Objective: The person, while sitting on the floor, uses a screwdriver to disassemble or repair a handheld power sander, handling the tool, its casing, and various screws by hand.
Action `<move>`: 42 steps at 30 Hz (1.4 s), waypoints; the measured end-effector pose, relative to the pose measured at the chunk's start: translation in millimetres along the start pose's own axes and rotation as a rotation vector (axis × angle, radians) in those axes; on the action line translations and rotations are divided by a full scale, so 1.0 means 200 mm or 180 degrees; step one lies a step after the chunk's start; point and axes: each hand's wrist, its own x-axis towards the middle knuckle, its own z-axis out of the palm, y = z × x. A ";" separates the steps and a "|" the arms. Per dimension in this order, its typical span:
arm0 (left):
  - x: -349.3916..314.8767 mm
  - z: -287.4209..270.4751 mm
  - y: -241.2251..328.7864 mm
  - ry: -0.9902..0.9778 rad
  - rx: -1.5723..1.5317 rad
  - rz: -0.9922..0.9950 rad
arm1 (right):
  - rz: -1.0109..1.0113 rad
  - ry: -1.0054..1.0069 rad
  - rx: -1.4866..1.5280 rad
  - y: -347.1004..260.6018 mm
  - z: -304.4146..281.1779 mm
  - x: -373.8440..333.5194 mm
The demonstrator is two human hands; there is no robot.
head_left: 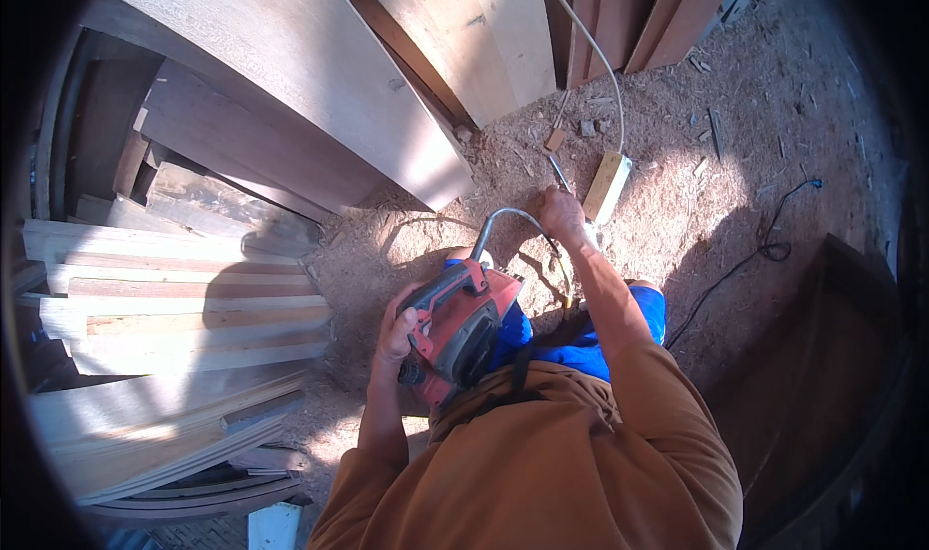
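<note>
My left hand (395, 326) is wrapped around the rear of a red and black electric planer (469, 332), held tilted in front of my waist. A grey cord (505, 211) arcs from the planer toward my right forearm. Low over the ground, my right hand (563, 213) is closed beside a cream power strip (607, 187). A thin metallic piece (558, 171) shows just beyond its fingers; whether I grip it is unclear. What lies inside those fingers is hidden.
Wide boards (319, 76) lean at the upper left, and stacked planks (194, 303) lie to the left. Shavings cover the ground (716, 144). A white cable (605, 61) runs up from the power strip. A loose black cord (731, 277) and a dark wooden panel (823, 376) are at right.
</note>
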 end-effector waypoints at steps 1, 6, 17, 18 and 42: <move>-0.01 -0.01 0.00 0.0026 0.0034 -0.0009 | -0.0062 0.0080 0.0255 0.00 0.01 0.00; 0.02 0.01 -0.01 -0.0049 0.0059 0.0012 | 0.0265 0.0755 0.1100 0.13 0.03 -0.01; -0.01 -0.04 -0.03 -0.0073 0.0126 0.0083 | 0.0501 -0.0074 0.1759 0.15 -0.07 -0.07; -0.02 -0.04 -0.03 -0.0035 0.0144 0.0065 | 0.0405 0.0004 0.1734 0.14 -0.05 -0.05; 0.01 -0.04 -0.09 0.0148 -0.0240 0.0141 | 0.1065 -0.0361 0.2802 0.12 -0.08 -0.06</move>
